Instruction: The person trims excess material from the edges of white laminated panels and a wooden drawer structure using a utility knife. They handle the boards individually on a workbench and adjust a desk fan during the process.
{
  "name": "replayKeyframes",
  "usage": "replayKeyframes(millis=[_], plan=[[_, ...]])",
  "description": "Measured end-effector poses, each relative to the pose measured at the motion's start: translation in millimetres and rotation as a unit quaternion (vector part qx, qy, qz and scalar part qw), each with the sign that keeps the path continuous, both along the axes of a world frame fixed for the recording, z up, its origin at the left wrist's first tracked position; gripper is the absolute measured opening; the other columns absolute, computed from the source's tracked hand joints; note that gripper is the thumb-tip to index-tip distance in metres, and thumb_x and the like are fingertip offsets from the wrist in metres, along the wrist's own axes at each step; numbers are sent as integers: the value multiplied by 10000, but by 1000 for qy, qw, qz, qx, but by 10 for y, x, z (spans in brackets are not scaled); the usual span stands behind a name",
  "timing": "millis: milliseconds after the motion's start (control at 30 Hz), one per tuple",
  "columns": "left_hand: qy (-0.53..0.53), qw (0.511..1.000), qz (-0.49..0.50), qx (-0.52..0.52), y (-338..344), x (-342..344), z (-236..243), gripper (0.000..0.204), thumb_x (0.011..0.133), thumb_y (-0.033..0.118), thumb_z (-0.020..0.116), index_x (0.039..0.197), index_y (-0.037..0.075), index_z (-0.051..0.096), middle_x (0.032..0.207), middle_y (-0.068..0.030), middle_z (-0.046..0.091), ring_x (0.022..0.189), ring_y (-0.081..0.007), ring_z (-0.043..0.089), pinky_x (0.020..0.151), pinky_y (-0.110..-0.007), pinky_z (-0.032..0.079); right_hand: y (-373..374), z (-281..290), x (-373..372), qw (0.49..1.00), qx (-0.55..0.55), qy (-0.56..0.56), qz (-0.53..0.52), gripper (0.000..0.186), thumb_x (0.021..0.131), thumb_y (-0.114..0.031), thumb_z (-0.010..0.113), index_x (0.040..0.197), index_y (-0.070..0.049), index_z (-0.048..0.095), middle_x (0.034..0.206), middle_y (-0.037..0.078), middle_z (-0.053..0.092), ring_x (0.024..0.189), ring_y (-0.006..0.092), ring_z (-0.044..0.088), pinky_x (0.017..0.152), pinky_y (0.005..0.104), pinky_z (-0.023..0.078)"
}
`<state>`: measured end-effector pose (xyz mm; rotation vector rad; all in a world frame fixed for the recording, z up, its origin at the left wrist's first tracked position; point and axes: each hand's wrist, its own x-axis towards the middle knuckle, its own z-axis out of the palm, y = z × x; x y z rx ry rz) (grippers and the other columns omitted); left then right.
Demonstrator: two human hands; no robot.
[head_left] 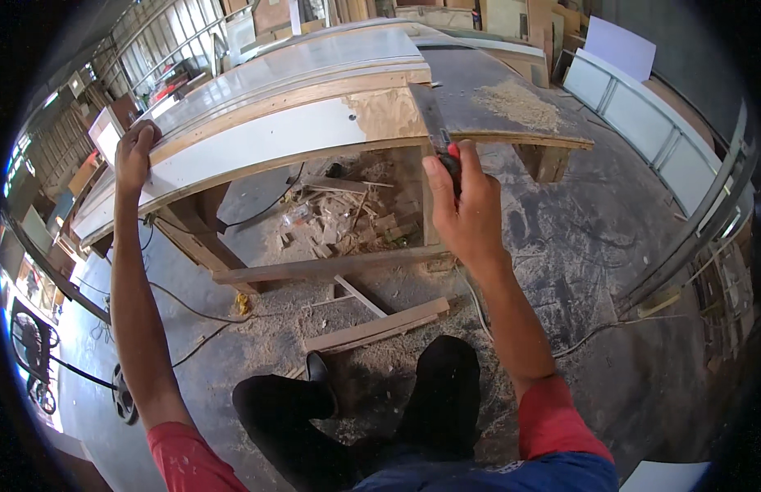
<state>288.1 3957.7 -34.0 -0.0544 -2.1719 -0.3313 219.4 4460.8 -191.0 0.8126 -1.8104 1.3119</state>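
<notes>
A long white panel [257,138] with bare wood edging lies across the workbench, its narrow side facing me. At its left part my left hand [137,152] curls over the upper edge and grips it. My right hand [469,201] is closed around the black-and-red handle of what looks like a handsaw [430,111]. The saw's flat grey blade points away from me, along the panel's right end; whether its teeth touch the wood cannot be made out. Near that end, a patch of the white facing [385,113] is gone and raw wood shows.
Sawdust [520,105] lies on the dark bench top [471,78] at right. Below are a wooden crossbar [331,269], a heap of offcuts [348,209], a loose board [376,325] and cables [192,316]. Framed panels [643,107] lean at far right.
</notes>
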Motion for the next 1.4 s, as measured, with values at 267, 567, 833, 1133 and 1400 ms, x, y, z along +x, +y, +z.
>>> replayKeyframes(millis=[267, 567, 833, 1133, 1400], plan=[[-35, 999, 29, -13, 52, 79, 0, 351, 947, 304, 470, 823, -9, 573, 722, -79, 526, 706, -181, 490, 691, -327, 401, 134, -224, 80, 978, 208, -1, 12, 294, 980, -278, 622, 1014, 2, 539, 643, 167, 627, 587, 361, 683, 476, 401, 501], [-15, 1000, 25, 5, 90, 31, -2, 342, 929, 290, 469, 815, -13, 580, 711, -90, 531, 684, -188, 495, 677, -336, 405, 172, 89, 47, 998, 51, -37, -5, 291, 987, -276, 619, 988, 2, 532, 627, 142, 603, 539, 329, 658, 453, 377, 479], [-10, 999, 43, -10, 115, 31, -1, 358, 911, 300, 455, 794, -21, 561, 711, -119, 532, 669, -211, 502, 665, -354, 402, 249, 11, 114, 967, 211, 133, -48, 321, 963, -319, 650, 982, -30, 511, 681, 137, 621, 537, 316, 651, 464, 382, 475], [15, 998, 46, -39, 157, 36, -36, 380, 929, 324, 431, 834, -5, 596, 726, -179, 579, 684, -304, 542, 683, -400, 427, 543, 719, 47, 956, 238, 131, -109, 312, 992, -369, 598, 1013, -59, 561, 684, 113, 650, 592, 304, 659, 521, 376, 477], [-13, 997, 58, -46, 109, 21, -19, 313, 924, 266, 452, 854, -10, 583, 815, -191, 621, 759, -358, 579, 710, -399, 453, 668, 1065, -98, 899, 353, 212, -149, 289, 961, -359, 634, 1019, -82, 578, 751, 112, 692, 620, 304, 675, 533, 395, 494]])
